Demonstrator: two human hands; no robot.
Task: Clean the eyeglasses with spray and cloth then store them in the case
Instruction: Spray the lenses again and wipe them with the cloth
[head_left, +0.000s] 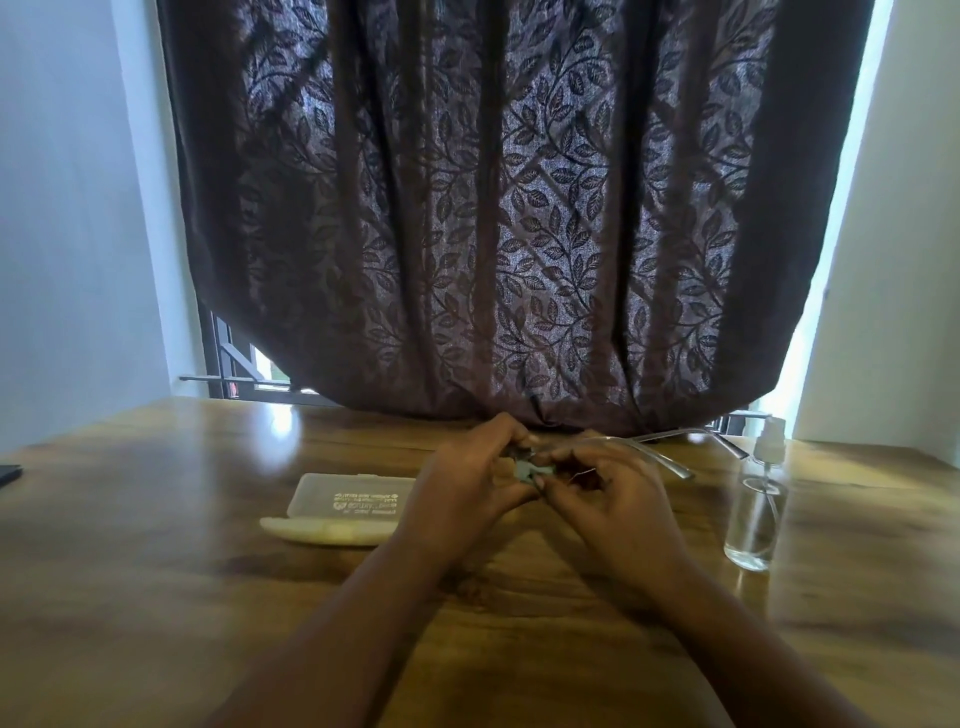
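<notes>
Spray bottle (756, 499) right, open case (343, 506) left

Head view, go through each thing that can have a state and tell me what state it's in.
eyeglasses: held in both hands, arms unfolded
cloth: pinched between the fingers
case: open, on the table
spray bottle: upright, partly full
left hand: closed on the cloth
right hand: closed on the eyeglasses
curtain: drawn

Wooden table (156, 571). Left hand (467, 480) and right hand (608, 493), together above it, pinching a small grey cloth (527, 473) against eyeglasses (660, 457), temples pointing right. Open translucent case (343, 509), left. Clear spray bottle (756, 504), right. Leaf-patterned curtain (493, 208) behind.
</notes>
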